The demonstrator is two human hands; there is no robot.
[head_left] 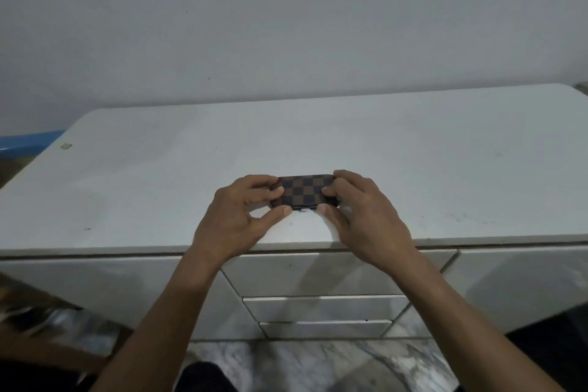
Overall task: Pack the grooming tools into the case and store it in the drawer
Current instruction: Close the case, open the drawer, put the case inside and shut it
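Head view. A closed case (pixel 304 191) with a brown-and-dark checked cover lies flat near the front edge of the white worktop (pixel 413 169), above the top drawer (pixel 318 274). The left hand (pixel 237 219) grips the case's left end, thumb on the near edge and fingers over the top; the right hand (pixel 366 216) grips its right end likewise. Two more drawer fronts sit below the top drawer, all shut.
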